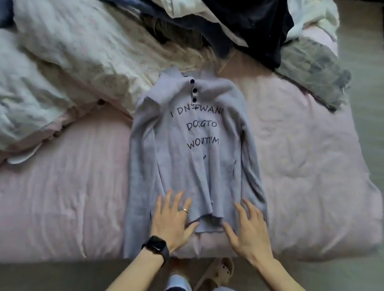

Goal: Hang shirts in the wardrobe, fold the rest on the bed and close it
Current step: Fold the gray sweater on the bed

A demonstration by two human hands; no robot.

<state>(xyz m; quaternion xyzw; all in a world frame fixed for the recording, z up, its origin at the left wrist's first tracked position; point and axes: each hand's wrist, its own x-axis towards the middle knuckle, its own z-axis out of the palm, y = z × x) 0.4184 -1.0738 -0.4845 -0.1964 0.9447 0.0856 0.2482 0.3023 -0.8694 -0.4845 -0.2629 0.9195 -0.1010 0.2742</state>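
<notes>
A pale lilac knit sweater (pixel 186 150) with dark buttons and dark lettering lies face up on the pink bed (pixel 64 201), both sleeves folded in along its sides. My left hand (pixel 172 220), with a ring and a black watch on the wrist, lies flat with spread fingers on the sweater's lower left hem. Fingers straight and spread, my right hand (pixel 250 228) rests on the lower right hem. Neither hand holds anything.
A crumpled white duvet (pixel 49 71) covers the bed's left and back. A heap of dark and white clothes (pixel 240 15) sits at the back right, with a grey garment (pixel 314 78) beside it. The bed's front edge is at my legs; floor lies to the right.
</notes>
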